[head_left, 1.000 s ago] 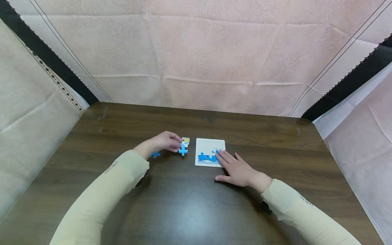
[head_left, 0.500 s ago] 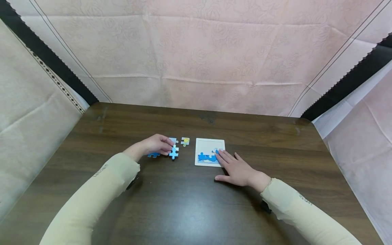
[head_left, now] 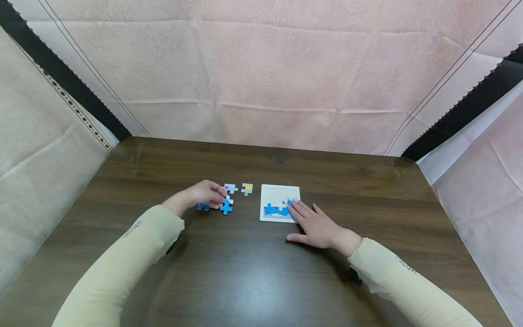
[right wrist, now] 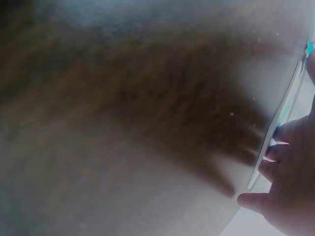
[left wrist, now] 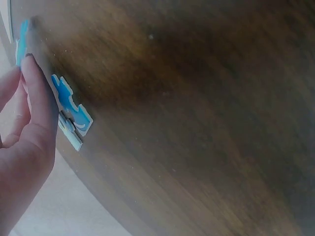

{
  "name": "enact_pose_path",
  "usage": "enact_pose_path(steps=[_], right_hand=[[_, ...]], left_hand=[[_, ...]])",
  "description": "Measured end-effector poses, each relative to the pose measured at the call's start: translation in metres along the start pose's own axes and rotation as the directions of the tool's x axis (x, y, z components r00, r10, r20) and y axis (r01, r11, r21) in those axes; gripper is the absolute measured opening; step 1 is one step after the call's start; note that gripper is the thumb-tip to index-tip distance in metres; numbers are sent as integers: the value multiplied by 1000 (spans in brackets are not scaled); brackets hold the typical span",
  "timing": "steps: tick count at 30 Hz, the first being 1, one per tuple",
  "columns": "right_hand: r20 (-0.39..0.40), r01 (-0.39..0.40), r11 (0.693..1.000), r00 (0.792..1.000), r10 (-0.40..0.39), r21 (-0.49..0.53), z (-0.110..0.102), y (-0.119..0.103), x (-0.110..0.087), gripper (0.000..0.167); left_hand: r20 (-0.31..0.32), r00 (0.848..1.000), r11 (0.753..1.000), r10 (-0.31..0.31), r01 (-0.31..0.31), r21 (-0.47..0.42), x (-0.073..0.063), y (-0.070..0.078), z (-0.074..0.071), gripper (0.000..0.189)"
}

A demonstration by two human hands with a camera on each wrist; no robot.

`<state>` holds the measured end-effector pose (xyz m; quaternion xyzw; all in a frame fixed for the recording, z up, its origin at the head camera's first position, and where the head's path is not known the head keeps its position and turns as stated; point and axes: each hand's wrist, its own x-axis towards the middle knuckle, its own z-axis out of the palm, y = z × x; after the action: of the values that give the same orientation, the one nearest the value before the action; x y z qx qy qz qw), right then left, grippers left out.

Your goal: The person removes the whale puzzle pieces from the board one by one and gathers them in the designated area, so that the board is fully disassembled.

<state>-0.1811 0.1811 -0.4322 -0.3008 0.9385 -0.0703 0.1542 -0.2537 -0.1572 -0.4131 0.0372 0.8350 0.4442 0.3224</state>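
My left hand (head_left: 206, 194) pinches a blue jigsaw piece (head_left: 226, 208) between thumb and fingertips, left of the puzzle tray. In the left wrist view this blue piece (left wrist: 22, 42) stands out beyond the fingertips, close over the table. The white puzzle tray (head_left: 279, 193) lies flat, with blue pieces (head_left: 274, 210) fitted along its lower part. With fingers spread, my right hand (head_left: 316, 227) rests on the tray's right side and hides part of it. The right wrist view shows those fingers (right wrist: 268, 169) along the tray's edge.
A sun-printed piece (head_left: 247, 187) and a pale blue piece (head_left: 230, 187) lie behind the held one. Another blue piece (left wrist: 71, 105) lies under my left hand, beside a whitish piece (left wrist: 71, 137). A pale cloth (head_left: 265, 81) hangs behind the brown table (head_left: 261, 272).
My left hand has moved left, away from the sun-printed piece and the tray, carrying the blue jigsaw piece; the pale blue piece has come into view. My right hand has stayed put.
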Motion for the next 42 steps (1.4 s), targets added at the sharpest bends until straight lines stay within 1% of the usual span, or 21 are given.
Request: enact_pose_path(steps=[10,16,22,34,39,42], right_hand=[[4,-1,1000,1000,1,6,0,0,0,86],[-9,2,1000,1000,-2,1,1,0,0,85],[-14,5,1000,1000,-5,1,1,1,0,85],[-14,6,1000,1000,-6,-2,1,2,1,85],[-16,7,1000,1000,-7,3,1,2,1,85],[-22,10,1000,1000,-9,13,2,4,0,85]], left_hand=[[-39,999,999,-20,22,30,0,-2,-2,31],[-57,998,999,3,0,51,-3,1,-4,32],[-82,996,999,17,-13,46,-6,2,-7,35],[-61,998,999,29,-28,30,-6,2,-8,37],[-60,998,998,33,-30,53,-5,6,-7,36],[-51,998,998,44,-41,53,-3,12,-5,36]])
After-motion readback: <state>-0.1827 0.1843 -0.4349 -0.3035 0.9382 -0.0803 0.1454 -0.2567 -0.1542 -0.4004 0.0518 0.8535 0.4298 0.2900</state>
